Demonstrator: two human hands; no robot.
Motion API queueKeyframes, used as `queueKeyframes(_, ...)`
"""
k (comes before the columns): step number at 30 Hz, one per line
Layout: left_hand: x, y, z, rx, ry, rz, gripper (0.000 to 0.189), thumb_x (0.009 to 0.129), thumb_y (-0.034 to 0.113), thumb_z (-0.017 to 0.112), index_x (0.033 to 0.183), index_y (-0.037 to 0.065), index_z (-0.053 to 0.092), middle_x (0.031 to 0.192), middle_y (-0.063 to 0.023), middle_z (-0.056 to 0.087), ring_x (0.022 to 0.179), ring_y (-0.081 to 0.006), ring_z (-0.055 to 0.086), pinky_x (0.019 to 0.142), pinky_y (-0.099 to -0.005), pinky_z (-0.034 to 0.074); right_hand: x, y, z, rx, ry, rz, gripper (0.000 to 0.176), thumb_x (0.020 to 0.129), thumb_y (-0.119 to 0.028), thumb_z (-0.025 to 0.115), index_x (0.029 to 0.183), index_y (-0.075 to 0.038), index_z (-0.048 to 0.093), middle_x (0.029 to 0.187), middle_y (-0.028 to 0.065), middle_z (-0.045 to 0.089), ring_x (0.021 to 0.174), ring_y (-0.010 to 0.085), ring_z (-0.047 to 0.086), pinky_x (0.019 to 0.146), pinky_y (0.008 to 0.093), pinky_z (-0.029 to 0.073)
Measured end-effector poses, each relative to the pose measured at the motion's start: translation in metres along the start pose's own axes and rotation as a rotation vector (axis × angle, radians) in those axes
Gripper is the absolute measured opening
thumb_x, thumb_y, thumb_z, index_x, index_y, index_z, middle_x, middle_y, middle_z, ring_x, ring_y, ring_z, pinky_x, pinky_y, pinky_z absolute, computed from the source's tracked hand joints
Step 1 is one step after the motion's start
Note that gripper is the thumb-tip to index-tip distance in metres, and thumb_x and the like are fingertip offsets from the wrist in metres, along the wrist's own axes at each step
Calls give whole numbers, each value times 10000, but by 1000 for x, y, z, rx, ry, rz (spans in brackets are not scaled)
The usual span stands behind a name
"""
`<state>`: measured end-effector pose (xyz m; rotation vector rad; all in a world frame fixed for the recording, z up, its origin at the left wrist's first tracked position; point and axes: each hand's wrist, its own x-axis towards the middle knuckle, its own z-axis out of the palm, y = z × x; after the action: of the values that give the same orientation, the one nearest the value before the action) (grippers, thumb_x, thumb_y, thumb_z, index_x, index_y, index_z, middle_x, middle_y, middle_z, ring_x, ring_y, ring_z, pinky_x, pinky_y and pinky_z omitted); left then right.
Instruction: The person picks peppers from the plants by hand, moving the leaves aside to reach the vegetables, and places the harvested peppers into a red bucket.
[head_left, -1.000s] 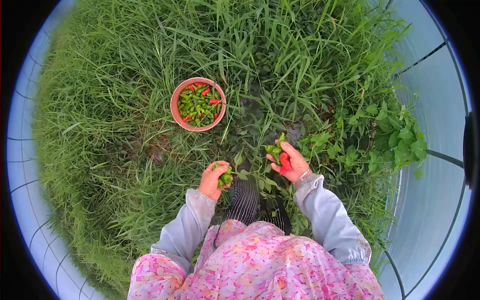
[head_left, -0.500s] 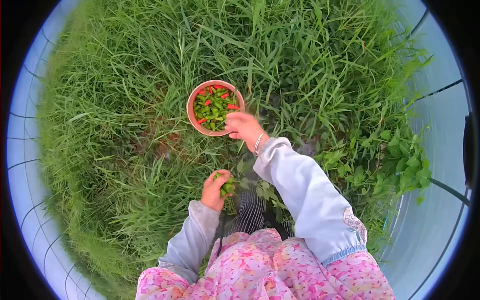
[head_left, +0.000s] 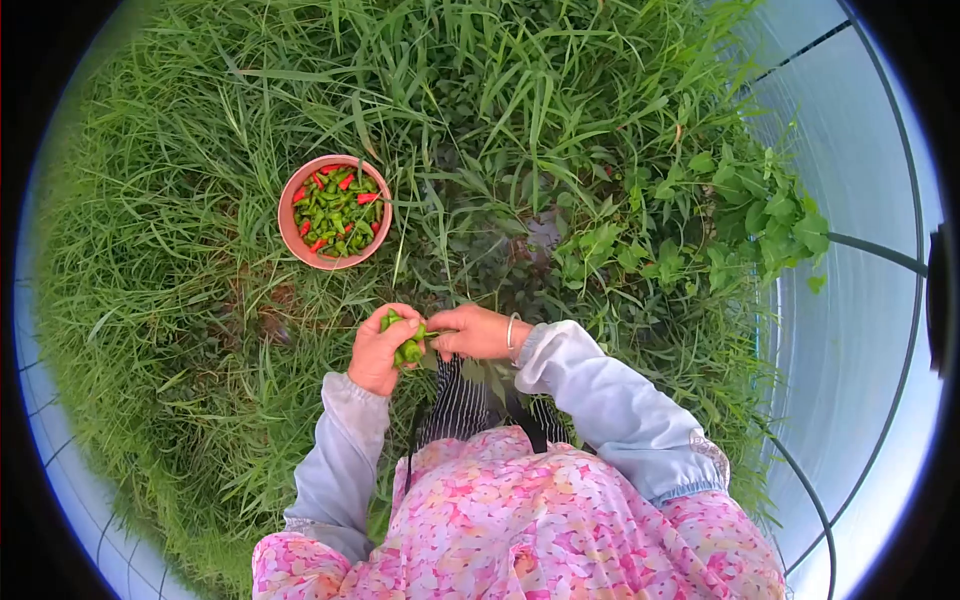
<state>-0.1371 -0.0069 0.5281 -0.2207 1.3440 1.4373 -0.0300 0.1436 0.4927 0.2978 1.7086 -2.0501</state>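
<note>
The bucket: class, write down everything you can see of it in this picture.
The bucket is round, pinkish-orange and looks like plastic. It sits mouth up among grass, ahead of the person, beyond the left hand and right hand; neither touches it. Inside lie many green peppers with several red peppers among them, below the rim. Grass crowds its sides. Its base is hidden, and no handle can be made out.

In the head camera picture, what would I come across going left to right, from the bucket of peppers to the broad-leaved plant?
Going by their middles: salmon-pink bucket → left hand holding green peppers → right hand → bangle on that wrist → broad-leaved plant.
</note>
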Motion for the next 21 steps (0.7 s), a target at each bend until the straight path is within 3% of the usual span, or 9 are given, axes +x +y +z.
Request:
queueKeyframes(2,6,-7,7,43,-44,3,82,801,87,613,871,77,572,742,-44,600,552,-129,566,418,-235,412,-12,7,-1,-105,66,-24,243,842,-224,548,1009,-54,593,718,62,623,625,167,578,608,316,467)
queueKeyframes(3,8,-8,10,69,-68,-12,86,802,90,609,877,76,569,751,-46,599,555,-130,567,419,-236,415,-19,5,-1,-164,106,-22,212,842,-228,530,955,-57,585,707,101,625,644,233,603,627,356,475)
queueKeyframes(6,6,-14,24,182,-64,-14,80,793,62,604,865,70,569,763,-44,596,559,-130,564,425,-238,423,-28,20,9,-610,300,-49,187,842,-223,511,897,-57,579,730,134,628,696,304,610,648,405,476)
queueKeyframes(10,-2,-11,50,218,-161,108,82,775,20,602,846,46,570,846,-70,584,666,-129,563,514,-243,467,-42,58,14,-709,402,233,182,843,-226,496,850,-63,576,796,151,627,767,348,599,701,444,470)
queueKeyframes(14,2,6,58,273,-210,202,73,787,26,594,851,47,567,862,-74,571,689,-136,557,528,-260,483,-72,108,12,-550,450,176,210,856,-225,481,937,-74,602,852,145,635,834,329,597,749,406,474)
queueKeyframes(16,18,16,39,164,-144,12,57,812,75,601,860,63,572,825,-52,593,649,-122,573,491,-244,466,-91,97,5,-435,420,276,239,860,-237,483,996,-81,602,900,144,638,868,315,594,775,393,470)
queueKeyframes(18,28,22,19,71,-123,-3,71,826,122,593,868,78,557,852,-64,592,640,-141,571,466,-256,445,-103,90,2,-203,448,466,307,837,-241,513,1099,-90,568,867,143,644,854,297,604,775,382,466)
queueKeyframes(20,32,26,16,3,-143,-37,73,829,126,591,875,84,553,863,-63,587,628,-147,565,464,-264,439,-107,103,12,-312,632,334,410,816,-247,542,1196,-103,489,851,141,647,817,307,610,757,388,471)
queueKeyframes(21,35,27,18,1,-176,-46,73,835,131,584,881,88,547,870,-62,580,620,-152,560,461,-275,432,-109,93,11,-255,590,349,450,810,-249,550,1225,-104,453,872,148,645,833,311,608,767,388,468)
